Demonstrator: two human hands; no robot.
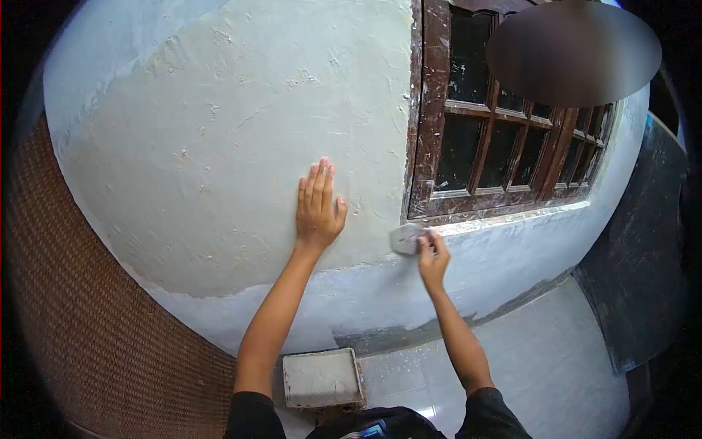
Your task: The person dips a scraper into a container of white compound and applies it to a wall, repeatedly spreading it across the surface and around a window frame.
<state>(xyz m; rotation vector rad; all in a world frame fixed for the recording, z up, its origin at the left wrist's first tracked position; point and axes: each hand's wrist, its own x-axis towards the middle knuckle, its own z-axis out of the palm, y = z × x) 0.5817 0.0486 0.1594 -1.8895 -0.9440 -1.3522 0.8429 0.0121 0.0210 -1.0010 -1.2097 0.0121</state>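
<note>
My left hand (317,212) lies flat on the wall (241,132), its fingers stretched upward over the pale, rough-textured coating. To the right, my right hand (434,260) pinches a small light-grey scraper (408,239). The scraper is slightly blurred and lies against or very near the wall, just below the lower left corner of the window frame (468,212). Below the coating's ragged lower edge the wall is bluish white.
A brown window with several dark panes fills the upper right. On the floor (512,344) below stands a tray (322,377) holding pale material. A woven brown panel (110,293) curves along the left, and a dark board (629,271) leans at the right.
</note>
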